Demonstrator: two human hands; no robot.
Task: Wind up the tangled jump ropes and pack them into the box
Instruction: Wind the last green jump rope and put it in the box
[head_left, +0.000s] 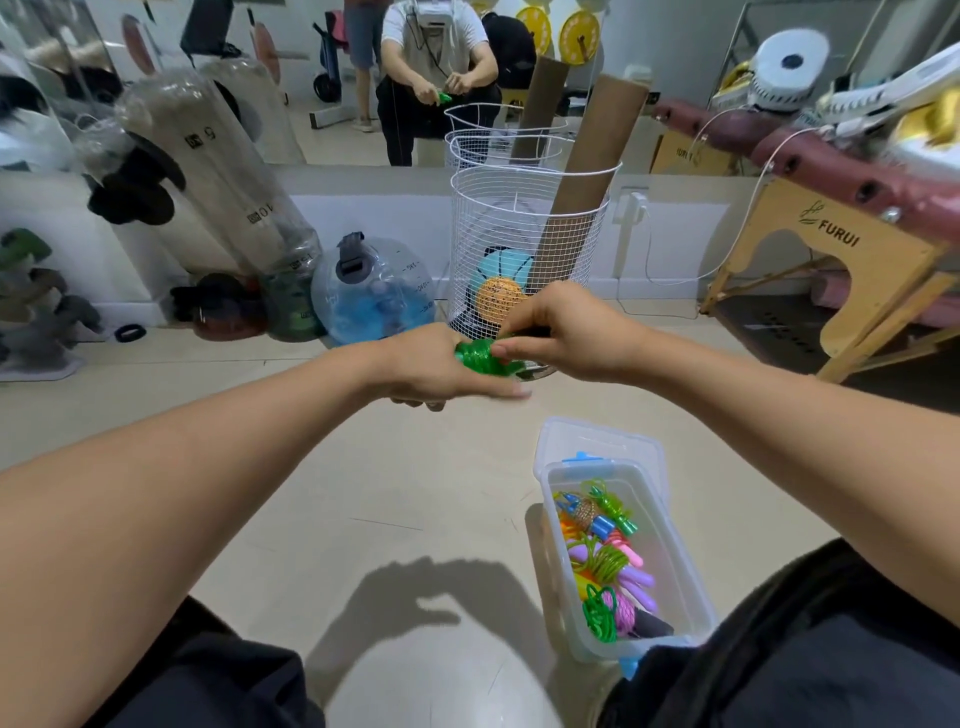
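Observation:
A green jump rope is wound into a tight coil, held out in front of me above the floor. My left hand grips the coil from below, its fingers partly hidden under it. My right hand pinches the coil's right end with fingertips and thumb. Down at the lower right, a clear plastic box stands open on the floor, holding several wound ropes in green, orange, purple, pink and blue. Its lid leans behind it.
A white wire basket with balls and cardboard tubes stands just behind my hands. A blue water jug and bagged items sit at the left; a wooden folding table is at the right. A wall mirror behind shows a seated person.

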